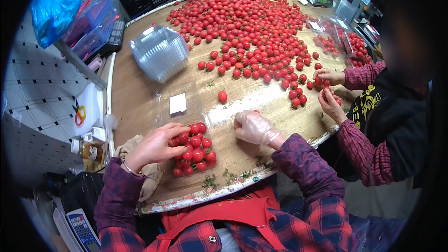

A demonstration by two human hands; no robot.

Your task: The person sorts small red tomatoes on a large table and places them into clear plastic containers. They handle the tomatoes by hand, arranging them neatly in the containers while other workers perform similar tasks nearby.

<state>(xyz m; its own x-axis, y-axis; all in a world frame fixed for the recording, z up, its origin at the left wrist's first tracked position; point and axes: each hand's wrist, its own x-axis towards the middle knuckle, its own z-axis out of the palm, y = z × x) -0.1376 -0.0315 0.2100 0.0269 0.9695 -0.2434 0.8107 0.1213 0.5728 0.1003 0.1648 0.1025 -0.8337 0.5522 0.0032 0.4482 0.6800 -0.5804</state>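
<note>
Cherry tomatoes [196, 154] fill the base of a clear plastic clamshell box on the wooden table. My bare left hand [159, 147] rests over the box's left side, its fingertips touching tomatoes there. The box's clear lid [159, 106] lies folded back beyond it, bearing a white label [178, 103]. To the right of the box, my right hand [253, 127] wears a clear plastic glove, with its fingers curled; a bit of red shows just behind it, and its grip is hidden. One loose tomato [222, 96] lies beyond, between the hands.
A large heap of cherry tomatoes [241, 24] covers the table's far part. Nested clear boxes [160, 53] stand at the left. A co-worker's hands [330, 94] hold tomatoes at the right. Stem scraps [210, 181] and a beige cloth [150, 175] lie near the front edge.
</note>
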